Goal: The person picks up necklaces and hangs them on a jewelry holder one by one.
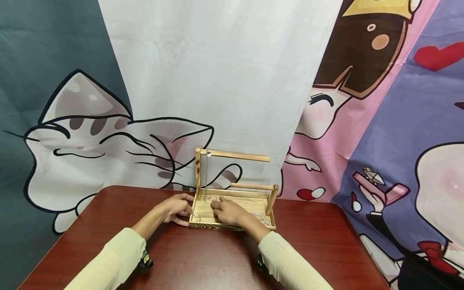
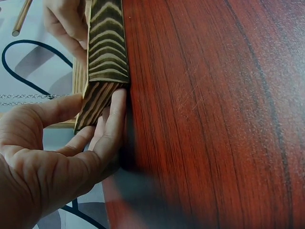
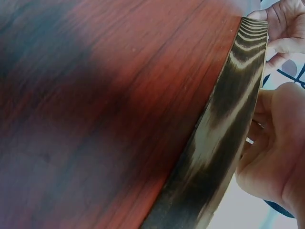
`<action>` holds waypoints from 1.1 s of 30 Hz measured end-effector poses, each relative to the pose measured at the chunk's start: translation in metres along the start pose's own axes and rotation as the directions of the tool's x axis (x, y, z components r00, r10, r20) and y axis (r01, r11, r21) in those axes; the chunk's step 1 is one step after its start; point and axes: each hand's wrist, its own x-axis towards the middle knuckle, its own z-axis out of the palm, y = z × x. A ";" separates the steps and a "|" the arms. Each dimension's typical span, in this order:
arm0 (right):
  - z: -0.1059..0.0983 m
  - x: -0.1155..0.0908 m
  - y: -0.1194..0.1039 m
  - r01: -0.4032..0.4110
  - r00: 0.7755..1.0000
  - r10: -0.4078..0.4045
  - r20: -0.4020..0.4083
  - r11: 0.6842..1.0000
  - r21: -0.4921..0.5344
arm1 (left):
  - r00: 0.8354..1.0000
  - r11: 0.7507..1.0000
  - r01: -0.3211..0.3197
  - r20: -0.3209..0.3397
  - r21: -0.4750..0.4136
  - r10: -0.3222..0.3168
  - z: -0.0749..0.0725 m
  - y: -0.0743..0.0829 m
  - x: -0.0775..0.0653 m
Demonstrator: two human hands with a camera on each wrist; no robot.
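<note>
A wooden jewelry stand (image 1: 214, 226) with a shallow tray base sits toward the back of the table. My left hand (image 1: 177, 208) holds its left end, thumb at the rim and fingers along the outer side, as the left wrist view shows. Down inside the tray is my right hand (image 1: 230, 212), fingers bent toward the floor of it; whatever is under the fingertips is hidden. A silver chain necklace (image 1: 206, 173) hangs at the left of the upper bar (image 1: 239, 156). At the tray's right lies a beaded bracelet (image 1: 262, 218), and a small piece of jewelry (image 1: 196, 217) is in the front left corner.
The lower bar (image 1: 253, 187) stands on a short post at the stand's right. Beneath the stand is a reddish-brown table (image 1: 203, 262). A printed cartoon curtain (image 1: 224, 80) hangs close behind the table's back edge.
</note>
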 end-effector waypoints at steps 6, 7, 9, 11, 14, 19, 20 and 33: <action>-0.002 0.003 0.002 0.029 1.000 -0.028 0.011 0.998 -0.048 | 1.000 1.000 -0.005 -0.006 0.003 0.005 -0.002 0.000 0.000; -0.003 0.002 0.001 0.036 0.999 -0.036 0.012 0.998 -0.060 | 1.000 1.000 -0.006 -0.005 0.002 0.006 -0.002 0.000 0.000; -0.005 0.000 -0.002 0.050 0.999 -0.049 0.015 0.994 -0.094 | 1.000 1.000 -0.008 -0.003 0.001 0.008 -0.002 -0.001 0.000; -0.010 -0.003 -0.005 0.057 0.998 -0.054 0.026 0.990 -0.128 | 1.000 1.000 -0.007 0.000 -0.002 0.007 -0.002 -0.001 0.000; -0.007 -0.004 0.000 0.097 0.995 -0.096 0.014 0.977 -0.192 | 1.000 1.000 -0.005 -0.001 -0.005 0.005 -0.001 -0.002 0.000; -0.008 -0.009 0.007 0.136 0.991 -0.136 0.014 0.967 -0.214 | 1.000 1.000 -0.007 -0.007 0.000 0.007 0.000 -0.002 -0.001; -0.012 -0.012 0.005 0.131 0.991 -0.129 0.025 0.968 -0.214 | 1.000 1.000 -0.008 -0.008 0.002 0.008 0.000 -0.002 -0.001; -0.010 -0.027 0.038 0.072 0.997 -0.062 0.051 0.973 -0.219 | 1.000 1.000 -0.008 -0.015 -0.003 0.008 0.001 -0.003 -0.001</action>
